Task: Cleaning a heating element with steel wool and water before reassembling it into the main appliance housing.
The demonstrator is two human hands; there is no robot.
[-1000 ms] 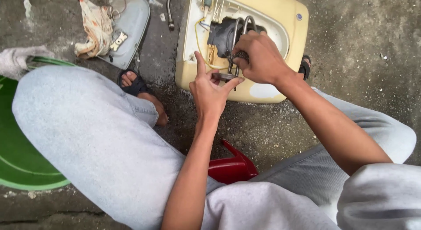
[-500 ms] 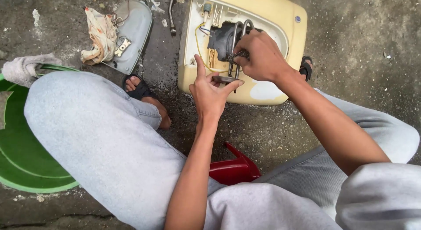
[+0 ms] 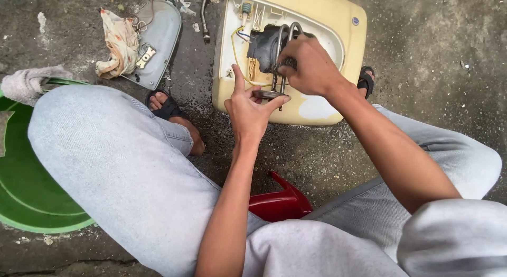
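Note:
A cream-yellow appliance casing (image 3: 338, 23) lies open on the concrete, with wires and a dark part inside. Out of it sticks a bent metal heating element (image 3: 282, 36) with a round metal flange (image 3: 266, 94) at its lower end. My right hand (image 3: 309, 65) is closed around the element's rods. My left hand (image 3: 248, 105) pinches the flange between thumb and fingers, index finger pointing up along the casing.
A grey cover plate (image 3: 158, 36) with a crumpled cloth (image 3: 119, 42) lies at the upper left. A green basin (image 3: 26, 187) with a grey rag (image 3: 29, 81) on its rim sits at the left. A red stool (image 3: 277, 200) shows between my knees. Sandalled feet rest on the ground.
The view has shifted slightly, so the casing and hands sit a bit higher. Both hands keep the same hold on the element.

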